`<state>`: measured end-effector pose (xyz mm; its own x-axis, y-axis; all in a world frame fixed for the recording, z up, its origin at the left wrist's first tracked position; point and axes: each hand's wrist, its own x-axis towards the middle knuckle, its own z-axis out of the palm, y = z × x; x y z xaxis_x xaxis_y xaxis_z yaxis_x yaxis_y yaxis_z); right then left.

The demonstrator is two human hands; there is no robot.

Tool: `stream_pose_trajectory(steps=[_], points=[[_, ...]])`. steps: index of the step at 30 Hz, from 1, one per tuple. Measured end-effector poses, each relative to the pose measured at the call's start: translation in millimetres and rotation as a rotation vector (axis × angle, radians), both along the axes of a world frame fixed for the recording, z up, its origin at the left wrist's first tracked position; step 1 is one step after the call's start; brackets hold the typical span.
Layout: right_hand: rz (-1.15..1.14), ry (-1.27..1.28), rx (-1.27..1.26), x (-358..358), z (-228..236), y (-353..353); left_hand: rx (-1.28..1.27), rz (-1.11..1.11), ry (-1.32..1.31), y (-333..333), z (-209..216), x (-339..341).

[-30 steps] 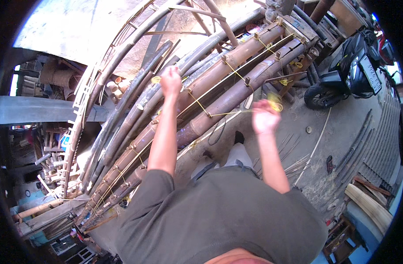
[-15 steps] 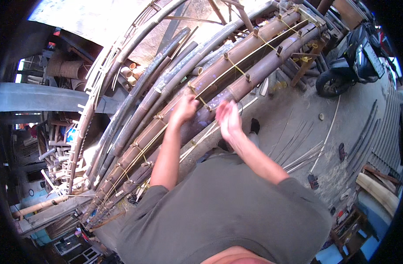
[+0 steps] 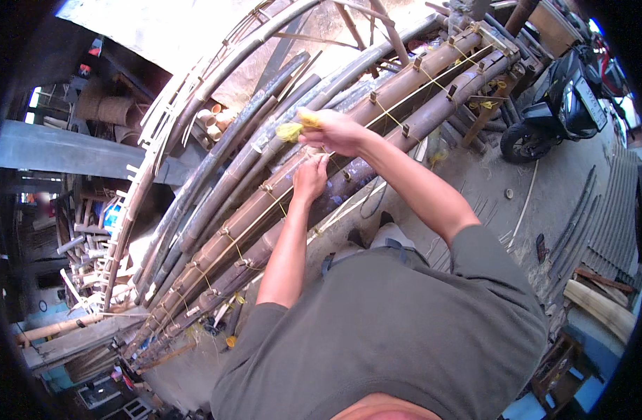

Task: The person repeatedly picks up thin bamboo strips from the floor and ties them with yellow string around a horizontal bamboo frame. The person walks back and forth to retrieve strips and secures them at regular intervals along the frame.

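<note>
Yellow cord, bunched in a loose skein, pokes past the fingers of the right hand, which is folded around it with hardly a gap. It's up above the grey poles, just beyond the brown pair, and the right forearm reaches right across the body. The left hand sits just below, fingers curled in at the far brown pole; whether it pinches cord there, I can't tell.

To do this well, I'd say: keep the strand taut, pay out a little at a time, and pin each turn with the left fingers so nothing slips off a peg. Watch for snags on the skein's loose loops!

Along the near brown pole stand more pegs, and thin yellow line crosses between the two. Wider out, a curved bamboo frame sweeps down the left, a motorbike stands on the right, and corrugated sheets lie beyond.
</note>
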<state>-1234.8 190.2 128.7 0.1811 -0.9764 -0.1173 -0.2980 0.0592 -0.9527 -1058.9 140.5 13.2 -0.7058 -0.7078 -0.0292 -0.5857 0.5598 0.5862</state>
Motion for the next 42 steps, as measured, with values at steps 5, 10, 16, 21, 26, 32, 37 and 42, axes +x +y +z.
stream_pose_trajectory(steps=[5,10,16,21,26,32,37,42], points=[[0.097,0.406,-0.212,52.6,-86.8,135.7,0.052,0.147,0.025,8.1,6.6,-16.8],[-0.031,0.407,-0.257,74.0,-103.4,131.8,0.393,0.165,0.519,-11.7,29.5,-40.6],[-0.101,0.615,-0.39,81.6,-109.3,140.8,-0.175,0.398,0.144,-103.0,-20.8,-68.9],[-0.083,0.339,-0.288,135.6,-82.8,134.9,-0.047,0.105,0.025,-113.9,-15.1,-54.5],[0.037,-0.495,0.234,206.9,-136.0,124.2,-0.152,0.21,-0.034,-62.2,73.3,61.3],[-1.19,-1.489,-0.122,247.4,-111.9,64.3,0.028,0.106,-0.037,-16.6,8.2,160.6],[-0.275,-0.034,-0.284,276.2,-31.0,-17.8,0.047,-0.019,0.471,-52.5,-86.6,182.8],[-0.45,1.052,-0.135,189.1,-64.8,-65.6,0.036,0.116,0.107,-17.1,10.8,155.9]])
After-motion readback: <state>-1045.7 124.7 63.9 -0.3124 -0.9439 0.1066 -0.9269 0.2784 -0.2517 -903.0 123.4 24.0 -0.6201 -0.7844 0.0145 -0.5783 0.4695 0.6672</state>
